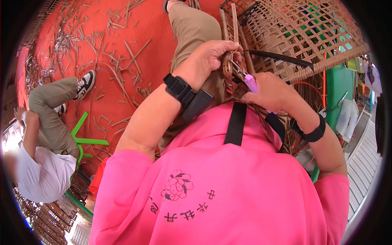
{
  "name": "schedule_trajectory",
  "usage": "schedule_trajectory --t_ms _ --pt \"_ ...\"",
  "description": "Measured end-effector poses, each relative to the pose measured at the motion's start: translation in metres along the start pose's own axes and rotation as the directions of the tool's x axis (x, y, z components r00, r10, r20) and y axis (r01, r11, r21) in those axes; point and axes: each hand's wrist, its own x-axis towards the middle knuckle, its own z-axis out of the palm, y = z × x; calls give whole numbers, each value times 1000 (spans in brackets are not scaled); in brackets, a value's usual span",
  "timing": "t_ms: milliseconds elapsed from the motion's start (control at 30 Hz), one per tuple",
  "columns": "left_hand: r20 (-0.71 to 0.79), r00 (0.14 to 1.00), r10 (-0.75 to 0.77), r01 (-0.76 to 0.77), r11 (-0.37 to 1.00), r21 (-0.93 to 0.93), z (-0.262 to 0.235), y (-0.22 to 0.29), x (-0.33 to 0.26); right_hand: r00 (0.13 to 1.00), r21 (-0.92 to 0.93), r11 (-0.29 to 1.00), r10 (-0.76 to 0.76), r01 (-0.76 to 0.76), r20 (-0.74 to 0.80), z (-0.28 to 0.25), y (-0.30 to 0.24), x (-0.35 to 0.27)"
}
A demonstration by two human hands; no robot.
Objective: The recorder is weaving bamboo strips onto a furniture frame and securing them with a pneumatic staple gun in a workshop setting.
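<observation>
My left hand (213,54) pinches a flat brown wicker strip (234,22) against the wrapped edge of a woven piece. My right hand (270,90) is closed round scissors with purple handles (250,83). Their metal blades point up and left, close to my left fingertips and the wrapped edge. Whether the blades touch the strip I cannot tell. The woven wicker panel (292,24), with open square gaps and a thick wrapped rim (331,61), lies at the upper right. A black bar (281,58) crosses it.
Wicker offcuts (136,53) litter the red floor (157,32). At left, a person in a white shirt (51,175) sits by a bright green stand (87,141). A green surface (335,87) and a pale slatted panel (361,163) stand at right. Loose strips hang beneath my right forearm.
</observation>
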Motion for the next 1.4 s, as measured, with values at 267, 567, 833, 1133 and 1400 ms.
schedule_trajectory --t_ms 267,567,833,1133,1400 --pt "29 999 -15 13 997 70 2 3 -1 994 104 993 -62 53 85 -6 7 2" --pt "60 998 7 -7 1000 -9 4 -2 1 990 131 990 -68 52 121 -10 13 7" --pt "-7 1000 8 -7 998 60 9 0 -4 998 -165 985 -48 42 -34 -1 -1 3" --pt "-10 1000 -23 24 999 36 5 1 6 992 -215 976 -64 39 -110 6 11 6" --pt "117 993 11 -11 1000 7 -7 -4 12 990 -64 998 -38 30 -137 7 8 -11"
